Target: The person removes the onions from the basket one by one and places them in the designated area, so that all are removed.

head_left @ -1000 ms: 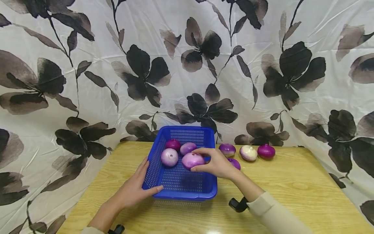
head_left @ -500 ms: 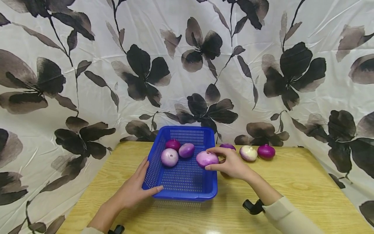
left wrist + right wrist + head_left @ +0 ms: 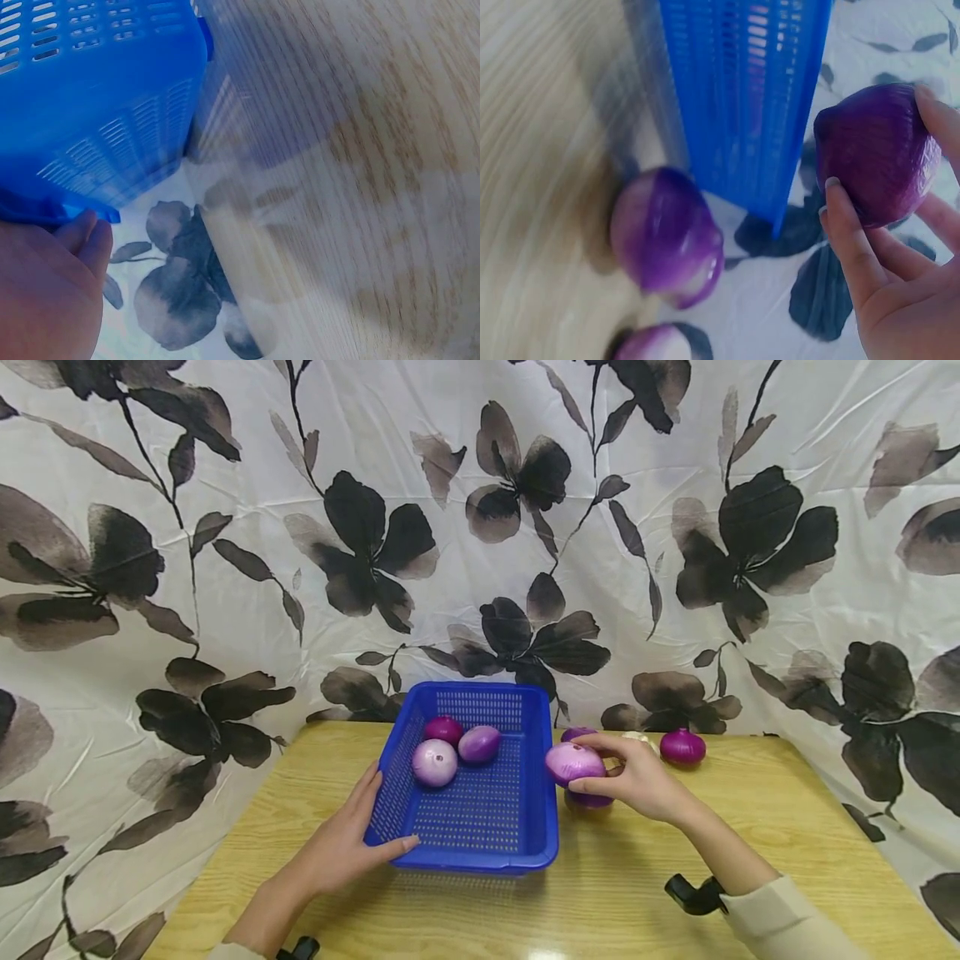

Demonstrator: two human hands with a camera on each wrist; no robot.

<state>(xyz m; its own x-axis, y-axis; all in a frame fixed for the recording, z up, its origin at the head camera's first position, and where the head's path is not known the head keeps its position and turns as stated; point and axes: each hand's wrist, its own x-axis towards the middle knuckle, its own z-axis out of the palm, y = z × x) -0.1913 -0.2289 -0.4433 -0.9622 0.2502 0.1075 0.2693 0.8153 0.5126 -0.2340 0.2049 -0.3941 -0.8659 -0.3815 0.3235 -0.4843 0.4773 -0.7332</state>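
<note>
Blue plastic basket, and at its near left corner your left hand grips it, fingers along the left side, thumb over the front rim; neither has shifted noticeably over the last second. Three onions sit inside, toward the far left: a pale onion, a dark magenta onion just behind it, and a violet onion to their right (that one has turned a little since the first picture).

Farther right is the real change: your right hand has carried the light purple onion from above the basket's floor to beyond its right rim. Your fingers and thumb are curled round it, and the right wrist view shows a gap between it and the basket wall. I'd judge it out of the basket, though held up rather than set down.

On the wooden table beyond, a partly hidden onion lies behind it, a lower onion beneath, a whitish onion mostly behind your hand, then a bright magenta onion.
</note>
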